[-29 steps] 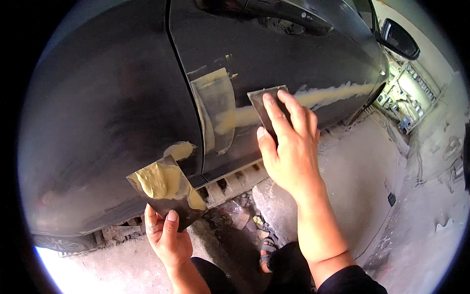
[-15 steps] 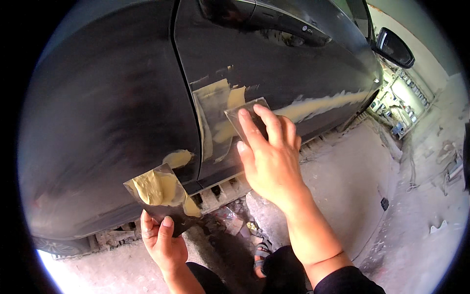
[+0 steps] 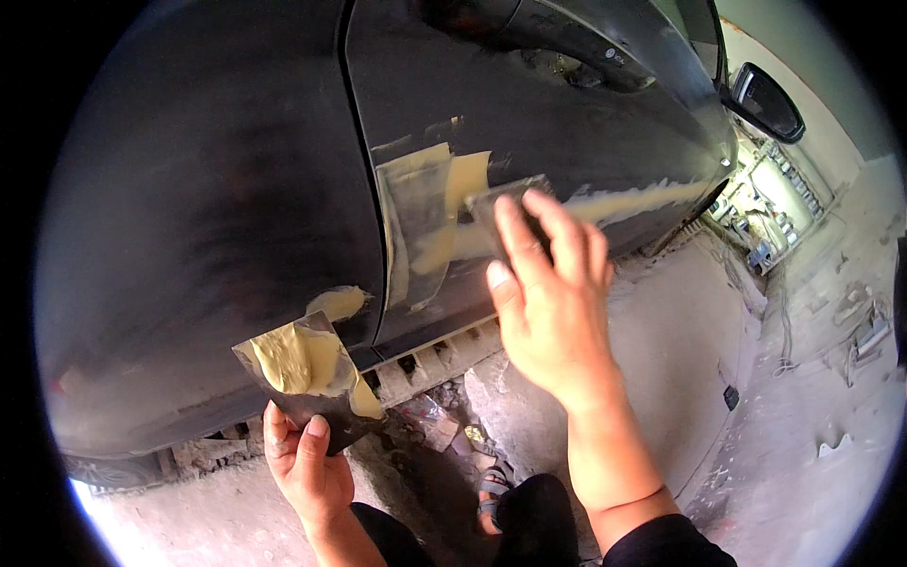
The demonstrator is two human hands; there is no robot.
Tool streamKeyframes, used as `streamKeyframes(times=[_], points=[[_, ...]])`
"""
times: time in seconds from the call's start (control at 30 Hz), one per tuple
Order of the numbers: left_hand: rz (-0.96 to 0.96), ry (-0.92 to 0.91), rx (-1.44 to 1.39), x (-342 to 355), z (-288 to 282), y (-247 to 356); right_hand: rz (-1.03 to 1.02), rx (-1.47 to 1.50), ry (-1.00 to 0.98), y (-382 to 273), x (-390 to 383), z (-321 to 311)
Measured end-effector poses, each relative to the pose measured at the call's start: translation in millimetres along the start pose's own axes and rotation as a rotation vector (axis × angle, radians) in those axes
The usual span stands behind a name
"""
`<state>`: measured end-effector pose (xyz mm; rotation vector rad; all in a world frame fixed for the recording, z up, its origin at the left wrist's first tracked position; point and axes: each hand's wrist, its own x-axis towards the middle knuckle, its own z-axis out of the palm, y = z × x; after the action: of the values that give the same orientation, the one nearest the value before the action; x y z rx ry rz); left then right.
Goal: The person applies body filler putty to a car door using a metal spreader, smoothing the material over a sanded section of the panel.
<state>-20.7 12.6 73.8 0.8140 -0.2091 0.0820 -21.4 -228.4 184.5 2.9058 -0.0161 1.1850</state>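
Observation:
My left hand [image 3: 310, 465] grips the lower edge of a dark flat putty plate [image 3: 326, 413], thumb on top. A thick mound of yellow body filler [image 3: 283, 359] lies on it, with more smeared along its right edge. My right hand [image 3: 557, 293] holds a thin dark putty spreader [image 3: 510, 203] against or just over the black car door [image 3: 425, 85], fingers pressed on its back. Patches of filler [image 3: 469, 180] coat the door left of the spreader, and a long smoothed streak [image 3: 642, 200] runs on to the right. A smaller filler patch [image 3: 338, 302] sits on the panel left of the door gap.
The door handle [image 3: 605, 66] is above, and a side mirror [image 3: 767, 102] sticks out at upper right. Broken concrete [image 3: 624, 350] and rubble lie below the sill. Lit shelves with containers [image 3: 779, 198] stand far right. My sandalled foot [image 3: 491, 491] is at the bottom.
My right hand has moved right along the door with the spreader, uncovering a fresh strip of filler. The left hand with the plate has hardly moved.

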Motion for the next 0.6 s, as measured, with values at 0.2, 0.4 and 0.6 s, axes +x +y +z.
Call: streamKeyframes(times=[0.2, 0.4, 0.6], points=[[-0.010, 0.079, -0.018, 0, 1, -2, 0.011, 0.052, -0.004, -9, 11, 13], [0.026, -0.020, -0.013, 5, -14, -2, 0.055, 0.145, 0.024, -7, -39, 65], [0.056, 0.003, 0.017, 4, -15, 1, 0.080, 0.212, 0.138, -4, -79, 118]])
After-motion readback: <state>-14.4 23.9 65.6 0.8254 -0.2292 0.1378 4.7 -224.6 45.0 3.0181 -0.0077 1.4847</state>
